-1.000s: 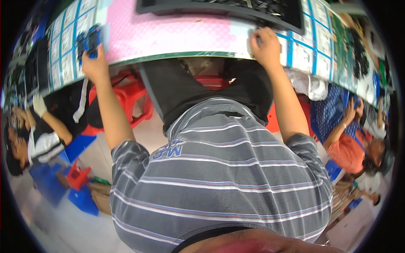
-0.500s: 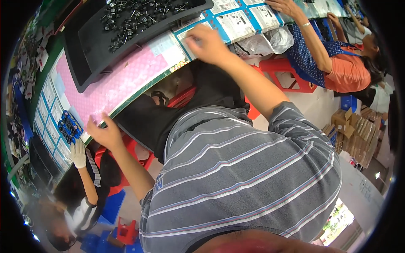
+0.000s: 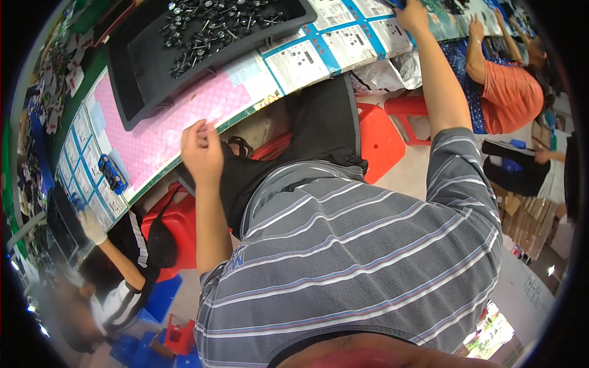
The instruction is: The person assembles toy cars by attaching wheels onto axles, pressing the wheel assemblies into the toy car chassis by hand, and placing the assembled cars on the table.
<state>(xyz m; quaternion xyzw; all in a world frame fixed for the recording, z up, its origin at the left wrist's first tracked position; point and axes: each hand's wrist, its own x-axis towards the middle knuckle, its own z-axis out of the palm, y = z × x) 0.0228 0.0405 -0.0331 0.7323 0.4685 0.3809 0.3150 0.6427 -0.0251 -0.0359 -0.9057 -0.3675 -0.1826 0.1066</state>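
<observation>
My left hand [image 3: 202, 152] hovers at the near edge of the pink mat [image 3: 175, 126], fingers loosely bent and nothing seen between them. Far to the right along the bench, my right hand [image 3: 412, 17] is closed on a blue piece [image 3: 397, 3], mostly cut off by the top of the picture. A black tray [image 3: 144, 95] stands beyond my left hand. It holds many small black round parts with shiny thin rods [image 3: 202, 37]. Left of the mat lies a blue molded part [image 3: 113, 174] with black bits, apart from my hand.
Printed sheets with blue borders [image 3: 297, 64] cover the bench top. At the left sits a person with a white-gloved hand [image 3: 92, 226]; another in an orange top [image 3: 512, 98] works at the right. Red stools [image 3: 380, 144] and a white plastic bag [image 3: 392, 75] are below the bench edge.
My right hand has gone from beside the tray far right to the blue piece. My left hand has drawn rightward, away from the blue molded part. The gloved hand has moved left, off that part.
</observation>
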